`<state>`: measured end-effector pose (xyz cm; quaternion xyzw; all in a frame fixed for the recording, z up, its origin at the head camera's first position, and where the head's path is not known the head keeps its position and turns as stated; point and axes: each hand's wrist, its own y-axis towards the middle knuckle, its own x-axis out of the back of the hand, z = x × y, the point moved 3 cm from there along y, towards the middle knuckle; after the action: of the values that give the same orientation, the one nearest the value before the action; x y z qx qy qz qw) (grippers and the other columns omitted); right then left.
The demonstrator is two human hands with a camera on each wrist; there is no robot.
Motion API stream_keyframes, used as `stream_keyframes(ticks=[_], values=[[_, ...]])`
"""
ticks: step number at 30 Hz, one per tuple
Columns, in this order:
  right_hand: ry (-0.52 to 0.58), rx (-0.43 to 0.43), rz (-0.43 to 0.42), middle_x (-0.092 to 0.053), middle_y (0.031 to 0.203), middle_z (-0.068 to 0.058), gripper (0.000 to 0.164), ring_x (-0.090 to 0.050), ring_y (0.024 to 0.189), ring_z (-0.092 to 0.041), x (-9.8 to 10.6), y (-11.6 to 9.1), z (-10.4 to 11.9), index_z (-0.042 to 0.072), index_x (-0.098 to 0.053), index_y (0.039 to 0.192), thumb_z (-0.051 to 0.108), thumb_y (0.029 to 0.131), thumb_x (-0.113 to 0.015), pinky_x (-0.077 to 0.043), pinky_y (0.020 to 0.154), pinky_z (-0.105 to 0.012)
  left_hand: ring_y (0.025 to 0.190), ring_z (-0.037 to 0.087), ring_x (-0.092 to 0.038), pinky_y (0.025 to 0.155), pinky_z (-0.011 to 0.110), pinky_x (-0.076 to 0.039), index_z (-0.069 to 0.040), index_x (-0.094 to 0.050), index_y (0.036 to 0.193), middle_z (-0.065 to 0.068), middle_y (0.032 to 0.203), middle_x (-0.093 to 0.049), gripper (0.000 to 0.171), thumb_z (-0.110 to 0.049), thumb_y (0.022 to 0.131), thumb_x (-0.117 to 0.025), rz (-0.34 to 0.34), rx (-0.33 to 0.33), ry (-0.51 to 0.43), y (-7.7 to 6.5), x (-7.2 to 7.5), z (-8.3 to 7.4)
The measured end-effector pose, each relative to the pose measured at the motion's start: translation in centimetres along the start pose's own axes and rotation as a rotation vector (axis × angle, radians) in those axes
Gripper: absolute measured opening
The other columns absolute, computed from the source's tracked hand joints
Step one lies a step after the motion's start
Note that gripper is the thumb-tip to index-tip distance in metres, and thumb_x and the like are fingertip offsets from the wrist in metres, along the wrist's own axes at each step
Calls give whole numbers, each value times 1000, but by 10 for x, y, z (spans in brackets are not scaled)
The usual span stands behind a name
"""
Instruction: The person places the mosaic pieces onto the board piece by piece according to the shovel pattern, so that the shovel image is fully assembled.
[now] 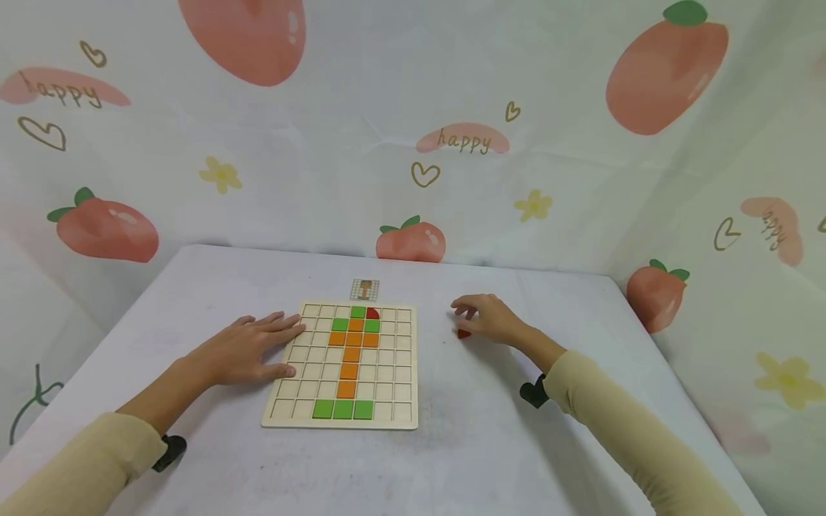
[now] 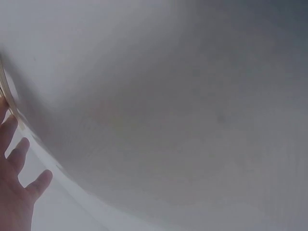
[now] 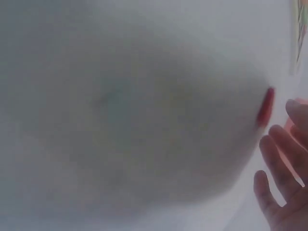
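A light wooden grid board (image 1: 391,373) lies on the table with green, orange and red pieces set in its squares. Orange squares (image 1: 348,371) run down the middle, a green row (image 1: 343,409) crosses near the bottom, and a red rounded piece (image 1: 372,313) sits at the top. My left hand (image 1: 248,349) rests at the board's left edge, fingers spread, fingertips and thumb on its rim. To the board's right, my right hand (image 1: 492,319) hovers with bent fingers just over a loose red piece (image 1: 464,334). In the right wrist view, that red piece (image 3: 266,107) lies apart from the fingers (image 3: 279,161).
A small pattern card (image 1: 364,289) lies just beyond the board's far edge. The white tabletop (image 1: 464,459) meets a fabric backdrop (image 1: 335,143) printed with peaches, hearts and flowers at the back and right. A black wrist strap (image 1: 534,392) hangs below the right cuff.
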<state>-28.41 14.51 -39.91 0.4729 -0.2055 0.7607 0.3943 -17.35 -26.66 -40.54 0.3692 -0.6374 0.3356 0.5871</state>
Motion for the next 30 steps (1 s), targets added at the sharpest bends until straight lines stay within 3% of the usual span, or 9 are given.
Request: stream_keyframes(ticks=[5, 13, 23, 30], values=[[46, 13, -10, -74, 104, -7, 34, -66, 89, -19, 2, -14, -14, -1, -68, 120, 10, 88, -72, -51, 86, -43, 138, 41, -42, 100, 65, -38, -11, -49, 148, 11, 151, -48, 83, -68, 88, -57, 3, 1, 4, 0, -1, 1], [81, 0, -9, -73, 110, -4, 42, -63, 96, -20, -3, -22, -16, 3, -67, 124, 11, 84, -77, -50, 88, -42, 138, 41, -42, 101, 65, -38, -11, -49, 148, 10, 151, -47, 83, -69, 88, -56, 6, 8, 7, -1, -1, 1], [53, 3, -72, -74, 106, -5, 34, -65, 91, -19, -14, -12, -9, 3, -70, 119, 6, 85, -76, -54, 84, -37, 138, 40, -42, 101, 65, -38, -12, -48, 148, 10, 152, -46, 84, -70, 88, -55, 11, 17, 5, -1, -1, 2], [35, -25, -71, -73, 107, -4, 33, -65, 92, -17, -23, 0, -1, 4, -70, 119, 8, 87, -76, -55, 86, -34, 139, 41, -41, 101, 65, -37, -11, -48, 149, 10, 152, -46, 84, -69, 88, -55, 13, 16, -6, -1, -1, 1]])
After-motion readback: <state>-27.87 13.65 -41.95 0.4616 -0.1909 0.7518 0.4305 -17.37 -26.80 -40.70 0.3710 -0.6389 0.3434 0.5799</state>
